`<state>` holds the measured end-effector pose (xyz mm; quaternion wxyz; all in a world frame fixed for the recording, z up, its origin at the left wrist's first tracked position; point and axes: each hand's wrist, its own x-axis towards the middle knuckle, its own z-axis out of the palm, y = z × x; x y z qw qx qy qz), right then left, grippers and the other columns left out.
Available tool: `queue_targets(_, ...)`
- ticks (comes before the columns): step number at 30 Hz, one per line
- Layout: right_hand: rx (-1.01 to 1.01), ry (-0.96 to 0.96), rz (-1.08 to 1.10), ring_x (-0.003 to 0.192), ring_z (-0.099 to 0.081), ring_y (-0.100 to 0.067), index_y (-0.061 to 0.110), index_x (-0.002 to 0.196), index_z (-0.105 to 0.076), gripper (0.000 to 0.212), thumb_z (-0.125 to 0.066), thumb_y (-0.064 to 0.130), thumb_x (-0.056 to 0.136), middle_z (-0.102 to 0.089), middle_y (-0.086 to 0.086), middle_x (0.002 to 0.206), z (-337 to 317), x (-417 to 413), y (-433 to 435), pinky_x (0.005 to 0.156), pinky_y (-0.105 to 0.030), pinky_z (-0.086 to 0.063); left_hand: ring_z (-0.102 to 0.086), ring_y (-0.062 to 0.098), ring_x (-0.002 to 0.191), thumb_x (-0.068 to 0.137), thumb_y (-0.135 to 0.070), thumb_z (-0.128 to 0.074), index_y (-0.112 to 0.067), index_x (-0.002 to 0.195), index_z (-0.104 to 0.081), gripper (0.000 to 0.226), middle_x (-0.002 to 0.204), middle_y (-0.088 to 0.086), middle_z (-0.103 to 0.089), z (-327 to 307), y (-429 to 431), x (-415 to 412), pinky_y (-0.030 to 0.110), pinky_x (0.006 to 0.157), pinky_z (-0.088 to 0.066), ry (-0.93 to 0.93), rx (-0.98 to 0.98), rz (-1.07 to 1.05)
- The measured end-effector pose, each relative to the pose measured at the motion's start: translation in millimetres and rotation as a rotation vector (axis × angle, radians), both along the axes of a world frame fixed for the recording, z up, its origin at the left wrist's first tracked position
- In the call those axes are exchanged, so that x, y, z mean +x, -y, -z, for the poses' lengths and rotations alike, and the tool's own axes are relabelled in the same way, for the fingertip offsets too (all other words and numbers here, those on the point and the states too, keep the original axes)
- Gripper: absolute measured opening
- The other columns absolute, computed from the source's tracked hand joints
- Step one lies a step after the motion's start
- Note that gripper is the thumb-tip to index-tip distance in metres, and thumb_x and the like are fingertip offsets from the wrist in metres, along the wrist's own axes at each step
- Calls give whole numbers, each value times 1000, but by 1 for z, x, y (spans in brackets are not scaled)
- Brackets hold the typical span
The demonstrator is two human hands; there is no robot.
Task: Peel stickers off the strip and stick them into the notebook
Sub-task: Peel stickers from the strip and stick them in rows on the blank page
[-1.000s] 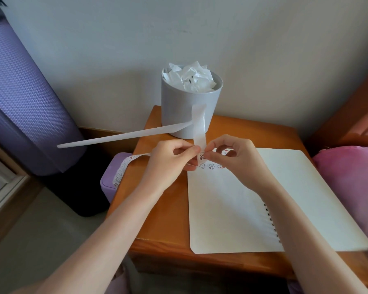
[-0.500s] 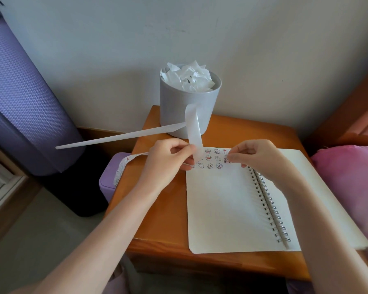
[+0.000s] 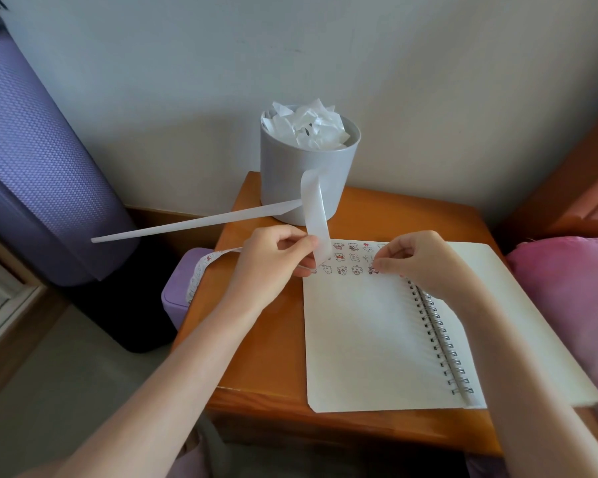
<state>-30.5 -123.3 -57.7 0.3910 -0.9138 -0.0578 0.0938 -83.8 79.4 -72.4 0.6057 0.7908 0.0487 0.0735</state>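
ok so the notebook lies open on the wooden table, with the spiral binding running down its middle. The left page is blank apart from its top edge. Up there are the sticker rows, three of them, little cartoon animal faces with bits of red.

The right hand is over the notebook's top, close to the binding. Its fingers are curled in, with the thumb and forefinger tips bunched down on the sticker at the right end of the bottom row. Can't tell if it's pinching it or just pressing it flat.

The left hand sits just off the notebook's top left corner, thumb and fingers pinching the strip. From that pinch the bare white backing loops up past the notebook's top edge, then shoots off through the air well to the notebook's left. The printed end trails left from the hand and drops over the table edge, above a purple box left of the notebook.

Beyond the notebook's top edge stands a grey bin stuffed with crumpled white paper. Right of the notebook there's a pink cushion, and way off to its left a big purple rolled mat
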Motion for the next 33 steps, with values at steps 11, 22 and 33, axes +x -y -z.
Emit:
queue_targets(11,-92,68,-11,51,-47,-5,15,73,-71,5,-71,13,77,-66,5,66,6,1,-2,52,-21,-33,-68,7,73,90,-23,-59,-17,95,-66,10,82,-4,-69,0,-1,-1,16,62,-56,5,5,-4)
queue_targets(22,-153,140,-14,68,-54,-12,22,86,-60,24,-80,20,71,-61,6,77,10,3,-1,65,-32,-44,-67,3,74,91,-22,-59,-17,96,-65,10,79,-8,-67,0,1,-1,11,59,-54,3,-6,-2)
queue_targets(33,-201,198,26,73,-53,-12,22,83,-62,12,-73,22,78,-60,8,78,17,5,-3,67,-30,-40,-67,2,71,90,-23,-59,-19,94,-64,7,76,-10,-66,-1,1,-1,10,57,-52,13,-17,5)
